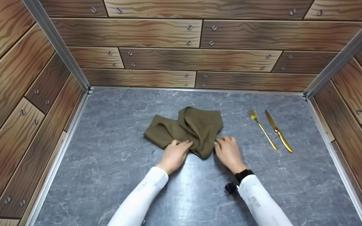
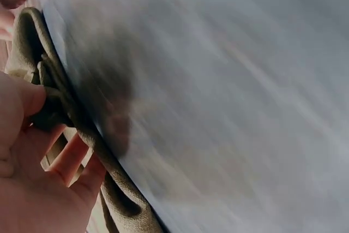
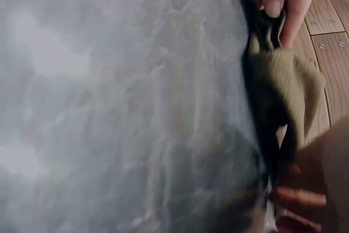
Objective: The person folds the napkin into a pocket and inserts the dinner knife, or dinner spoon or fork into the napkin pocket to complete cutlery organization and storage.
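An olive-green cloth [image 1: 204, 125] lies rumpled on the grey marbled surface, its right part folded over in a loose heap. At the cloth's near edge, my left hand [image 1: 175, 155] pinches the fabric between thumb and fingers. The left wrist view shows that hand [image 2: 49, 156] with a fold of cloth [image 2: 131, 205] running past its fingers. My right hand [image 1: 228, 153] rests low at the cloth's right corner, fingers loosely bent against its edge. In the right wrist view its fingers [image 3: 300, 197] lie beside the cloth [image 3: 289, 80], partly in shadow.
Right of the cloth lie a gold fork [image 1: 262, 129] and a gold knife [image 1: 278, 131], side by side. Wood-patterned walls [image 1: 156, 59] enclose the surface at the back, left and right, with metal edging [image 1: 338, 163] along their feet.
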Demonstrator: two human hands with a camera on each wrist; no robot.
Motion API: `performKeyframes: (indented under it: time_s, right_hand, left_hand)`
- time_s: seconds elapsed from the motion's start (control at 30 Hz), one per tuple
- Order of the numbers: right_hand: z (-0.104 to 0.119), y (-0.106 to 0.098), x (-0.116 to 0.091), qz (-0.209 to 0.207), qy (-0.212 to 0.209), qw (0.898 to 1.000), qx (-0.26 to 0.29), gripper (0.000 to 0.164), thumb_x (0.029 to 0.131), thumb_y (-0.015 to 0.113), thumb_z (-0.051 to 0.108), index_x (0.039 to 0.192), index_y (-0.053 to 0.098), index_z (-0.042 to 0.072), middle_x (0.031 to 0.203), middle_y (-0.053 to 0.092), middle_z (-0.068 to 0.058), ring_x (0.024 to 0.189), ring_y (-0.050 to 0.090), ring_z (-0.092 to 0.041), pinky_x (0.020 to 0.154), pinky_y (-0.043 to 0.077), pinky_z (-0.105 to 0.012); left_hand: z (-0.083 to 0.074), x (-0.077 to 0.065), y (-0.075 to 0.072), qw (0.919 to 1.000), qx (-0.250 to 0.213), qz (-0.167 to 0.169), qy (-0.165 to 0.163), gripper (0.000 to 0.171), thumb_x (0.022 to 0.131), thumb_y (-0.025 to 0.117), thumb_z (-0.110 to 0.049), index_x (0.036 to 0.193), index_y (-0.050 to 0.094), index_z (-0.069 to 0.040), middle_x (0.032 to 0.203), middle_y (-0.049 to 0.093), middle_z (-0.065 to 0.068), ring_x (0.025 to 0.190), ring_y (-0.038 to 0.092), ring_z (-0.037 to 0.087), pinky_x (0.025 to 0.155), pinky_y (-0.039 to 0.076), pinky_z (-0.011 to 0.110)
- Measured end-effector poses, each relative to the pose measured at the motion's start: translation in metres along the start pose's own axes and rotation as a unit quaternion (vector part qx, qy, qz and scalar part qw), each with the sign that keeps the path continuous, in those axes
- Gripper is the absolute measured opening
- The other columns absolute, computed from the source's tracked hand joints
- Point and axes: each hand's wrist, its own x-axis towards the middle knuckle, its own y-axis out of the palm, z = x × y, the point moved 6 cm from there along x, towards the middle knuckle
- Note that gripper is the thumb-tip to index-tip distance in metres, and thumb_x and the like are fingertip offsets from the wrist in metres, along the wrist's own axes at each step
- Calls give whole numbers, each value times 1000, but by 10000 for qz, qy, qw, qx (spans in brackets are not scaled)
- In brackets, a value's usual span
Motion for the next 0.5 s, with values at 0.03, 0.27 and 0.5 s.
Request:
performKeyframes:
  time_s: [0.03,0.27,0.5]
  right_hand:
    - [-2,-1,1,-61,209,9997,123,35,102,61,21,121,71,-5,120,66,-22,112,53,-43,96,45,-54]
    - [-16,-2,5,-204,1264,9808,1471,30,96,68,18,111,66,-8,110,68,-25,103,60,-41,91,48,-49]
    - [-29,-8,7,-562,1909,9138,3541,23,90,68,10,77,49,8,75,47,-1,76,48,-18,65,38,-25]
  left_hand:
    - [-4,1,1,10000,-51,7,42,36,107,53,-20,141,64,-16,140,63,3,116,61,27,93,52,43]
    - [-18,6,4,9980,-568,290,33,34,110,49,-23,138,66,-19,136,66,-2,111,63,23,90,53,38]
    - [3,14,-13,9774,-1789,174,-1116,27,109,50,-22,128,68,-18,121,73,2,110,68,24,95,54,42]
